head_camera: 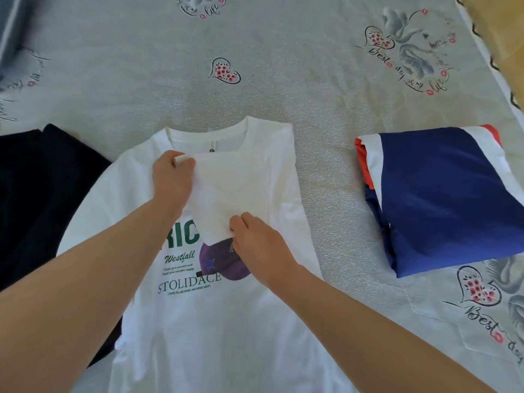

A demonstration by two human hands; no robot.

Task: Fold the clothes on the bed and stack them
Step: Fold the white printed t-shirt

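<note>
A white T-shirt [215, 321] with green lettering and a purple print lies face up on the bed, collar away from me. Its right sleeve [224, 188] is folded inward across the chest. My left hand [173, 180] pinches the sleeve's upper corner near the collar. My right hand [255, 242] pinches the sleeve's lower edge over the print. A folded blue, white and red garment [442, 199] sits to the right on the bed. A black garment [42, 199] lies spread at the left, partly under the white shirt.
The bed sheet [283, 66] is light grey with heart and swan prints and stretches far ahead. The bed's right edge [499, 80] runs along a wooden floor at the upper right.
</note>
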